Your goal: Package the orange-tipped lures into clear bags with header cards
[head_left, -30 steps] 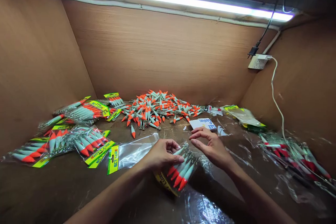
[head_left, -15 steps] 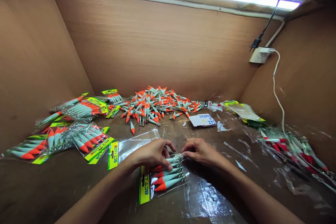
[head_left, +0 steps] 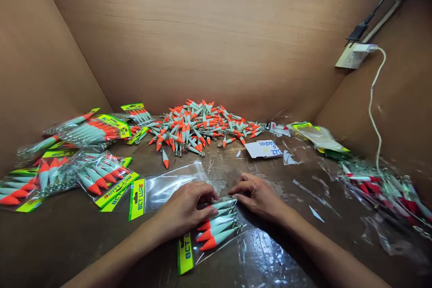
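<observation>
A clear plastic bag (head_left: 201,258) with a yellow-green BCT LURE header lies flat in front of me. In it, several white fishing lures (head_left: 218,227) with orange ends lie side by side, hooks to the right. My left hand (head_left: 191,204) rests on the bag's upper left, thumb and fingers closed over the uppermost lures. At the upper right corner, by the hooks, my right hand (head_left: 251,192) pinches the bag's edge; the exact grip is partly hidden by the fingers. Just beyond my left hand lies a flat, unfilled BCT LURE bag (head_left: 165,189).
A heap of loose lures (head_left: 195,126) lies at the back. Filled lure bags (head_left: 97,132) are piled left. A white card (head_left: 263,149), stacked bags (head_left: 320,140), red-and-white lures (head_left: 384,189) and plastic scraps lie right. A white cable (head_left: 371,99) hangs from a wall socket (head_left: 353,56).
The view has tilted down, so the lamp is mostly out of sight. My left fingers have shifted slightly on the bag. My right hand stays at the hook end.
</observation>
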The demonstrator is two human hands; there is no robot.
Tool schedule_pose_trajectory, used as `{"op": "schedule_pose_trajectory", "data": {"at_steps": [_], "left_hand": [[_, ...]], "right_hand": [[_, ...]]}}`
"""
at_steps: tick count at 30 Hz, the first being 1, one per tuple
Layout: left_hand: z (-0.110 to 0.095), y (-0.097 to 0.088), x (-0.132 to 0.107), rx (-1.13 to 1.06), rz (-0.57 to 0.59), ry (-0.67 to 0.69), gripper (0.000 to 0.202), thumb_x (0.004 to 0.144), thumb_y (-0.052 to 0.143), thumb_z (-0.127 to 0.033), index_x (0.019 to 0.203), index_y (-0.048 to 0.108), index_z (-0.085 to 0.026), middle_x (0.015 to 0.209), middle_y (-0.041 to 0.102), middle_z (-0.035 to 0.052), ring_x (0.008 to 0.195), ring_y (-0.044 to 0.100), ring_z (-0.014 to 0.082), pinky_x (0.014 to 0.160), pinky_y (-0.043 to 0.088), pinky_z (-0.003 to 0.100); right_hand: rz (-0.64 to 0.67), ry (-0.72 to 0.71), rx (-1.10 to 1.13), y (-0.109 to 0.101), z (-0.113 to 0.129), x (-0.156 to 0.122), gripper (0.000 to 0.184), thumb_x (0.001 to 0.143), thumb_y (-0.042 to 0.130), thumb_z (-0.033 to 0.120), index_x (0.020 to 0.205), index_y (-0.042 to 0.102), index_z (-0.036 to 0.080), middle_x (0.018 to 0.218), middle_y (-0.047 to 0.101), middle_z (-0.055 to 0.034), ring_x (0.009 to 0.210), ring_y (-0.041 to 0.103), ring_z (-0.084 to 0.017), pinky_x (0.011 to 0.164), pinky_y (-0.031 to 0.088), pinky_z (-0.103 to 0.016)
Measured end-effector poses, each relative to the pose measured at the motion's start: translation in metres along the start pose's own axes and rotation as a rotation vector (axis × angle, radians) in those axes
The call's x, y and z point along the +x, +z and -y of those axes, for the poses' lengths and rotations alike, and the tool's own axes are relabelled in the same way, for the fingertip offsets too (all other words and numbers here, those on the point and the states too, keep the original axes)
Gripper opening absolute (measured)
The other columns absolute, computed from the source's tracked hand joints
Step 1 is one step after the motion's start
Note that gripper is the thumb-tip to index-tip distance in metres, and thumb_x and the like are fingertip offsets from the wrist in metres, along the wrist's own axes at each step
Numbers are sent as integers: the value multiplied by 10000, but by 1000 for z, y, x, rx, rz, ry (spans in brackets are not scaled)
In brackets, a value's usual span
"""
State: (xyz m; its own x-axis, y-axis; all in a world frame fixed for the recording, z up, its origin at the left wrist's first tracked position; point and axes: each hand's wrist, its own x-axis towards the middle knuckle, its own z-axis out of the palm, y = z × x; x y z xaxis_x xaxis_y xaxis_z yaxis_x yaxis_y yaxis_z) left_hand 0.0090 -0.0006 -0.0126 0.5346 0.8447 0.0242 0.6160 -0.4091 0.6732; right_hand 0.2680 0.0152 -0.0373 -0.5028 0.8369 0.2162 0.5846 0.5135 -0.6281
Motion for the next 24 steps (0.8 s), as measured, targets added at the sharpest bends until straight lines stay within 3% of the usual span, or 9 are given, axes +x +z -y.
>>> {"op": "schedule_pose_trajectory", "data": {"at_steps": [4,10,17,24], "left_hand": [[-1,3,0,30,-36,-12,97,833,693,-313,903,691,-245,864,684,-16,812,601,175,715,397,269],[-3,6,-1,53,-52,-28,103,823,686,-300,910,689,-244,870,681,1,821,591,191,707,395,286],[-7,5,-2,35,-49,-26,184,801,725,-352,953,695,-254,897,682,-1,854,592,203,726,396,296],[-7,7,-3,60,-54,-19,161,799,716,-325,940,689,-251,894,687,2,856,588,207,718,391,301]], "right_hand": [[-34,99,-11,-14,3,-2,186,823,664,129,980,703,220,940,662,-17,850,611,-172,760,440,-275],[187,180,111,-26,8,-6,153,788,710,183,916,750,256,874,686,10,787,625,-167,702,438,-255],[149,174,144,-17,12,-3,107,840,692,278,905,758,223,868,693,-7,760,623,-158,677,429,-247],[122,182,109,-16,15,-3,81,810,683,225,865,741,209,828,683,-1,717,605,-148,633,414,-234]]}}
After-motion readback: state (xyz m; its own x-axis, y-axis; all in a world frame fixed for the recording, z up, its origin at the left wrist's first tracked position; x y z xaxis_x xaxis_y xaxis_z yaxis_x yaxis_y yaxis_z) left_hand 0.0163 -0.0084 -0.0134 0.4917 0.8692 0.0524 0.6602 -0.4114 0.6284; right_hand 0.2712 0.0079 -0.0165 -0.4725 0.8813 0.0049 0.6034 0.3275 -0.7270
